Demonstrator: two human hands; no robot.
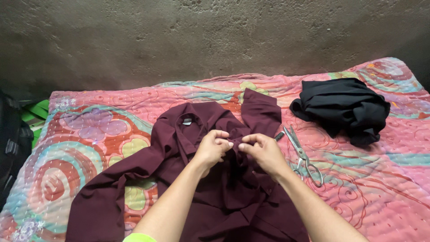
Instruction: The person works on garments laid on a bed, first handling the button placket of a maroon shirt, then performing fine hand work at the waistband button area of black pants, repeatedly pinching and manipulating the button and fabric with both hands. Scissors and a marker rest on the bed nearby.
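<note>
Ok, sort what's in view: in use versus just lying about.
In use:
left hand
right hand
maroon shirt, pinched at its front by both hands

Lying about:
scissors
black cloth bundle
small dark object by the scissors
patterned quilt underneath

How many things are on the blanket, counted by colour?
Maroon: 1, the shirt that the left hand and right hand pinch near its collar.
Black: 1, the bundled cloth.
Silver: 1, the scissors.
Total: 3, all lying on the pink quilt. A small dark object by the scissors is too unclear to count.
</note>
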